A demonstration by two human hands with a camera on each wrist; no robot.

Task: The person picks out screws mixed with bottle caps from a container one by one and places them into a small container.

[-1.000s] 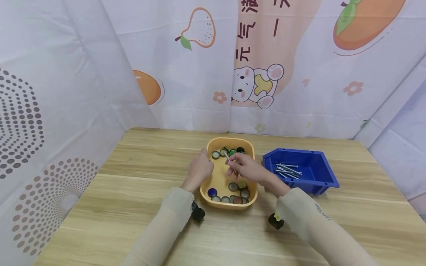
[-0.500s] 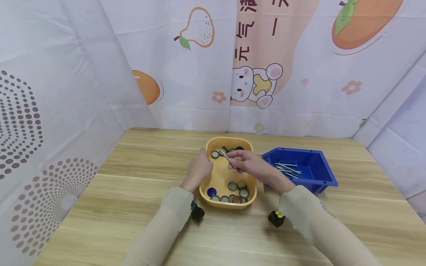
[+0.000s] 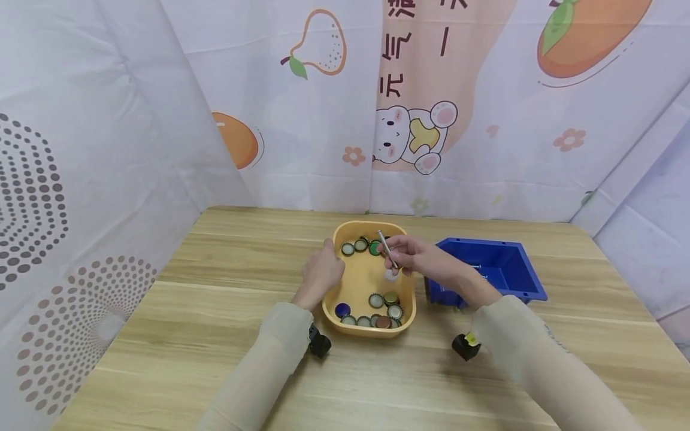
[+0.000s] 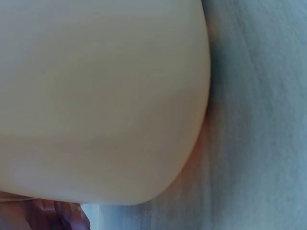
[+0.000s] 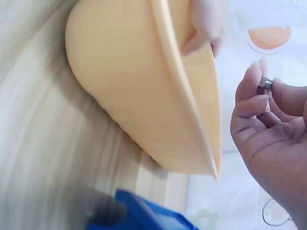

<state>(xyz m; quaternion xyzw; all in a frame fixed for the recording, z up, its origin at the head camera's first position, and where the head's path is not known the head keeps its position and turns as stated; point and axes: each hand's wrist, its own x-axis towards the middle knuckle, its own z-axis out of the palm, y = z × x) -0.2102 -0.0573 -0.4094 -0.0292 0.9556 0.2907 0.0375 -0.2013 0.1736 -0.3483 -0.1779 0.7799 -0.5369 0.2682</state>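
A yellow bin [image 3: 356, 284] on the table holds several bottle caps: a blue cap [image 3: 342, 309], a green cap [image 3: 374, 247] and pale ones among them. My left hand [image 3: 323, 269] grips its left rim. In the left wrist view the bin's outer wall [image 4: 105, 96] fills most of the picture, with fingers [image 4: 43, 215] at the lower left corner. Over the bin's right side, my right hand [image 3: 423, 260] pinches a silver screw [image 3: 384, 244], tilted, between thumb and fingers. The right wrist view shows the screw's end [image 5: 265, 83] at the fingertips. Below this hand lies a pale, blurred spot [image 3: 390, 275].
To the right of the yellow bin stands a blue bin [image 3: 517, 272] with several silver screws [image 3: 475, 267], partly hidden behind the right hand and wrist. A printed curtain [image 3: 302, 179] hangs along the table's back edge.
My right hand has moved right with the screw, which points more upright, and now covers part of the blue bin. A pale spot has appeared beneath it. My left hand stays put.
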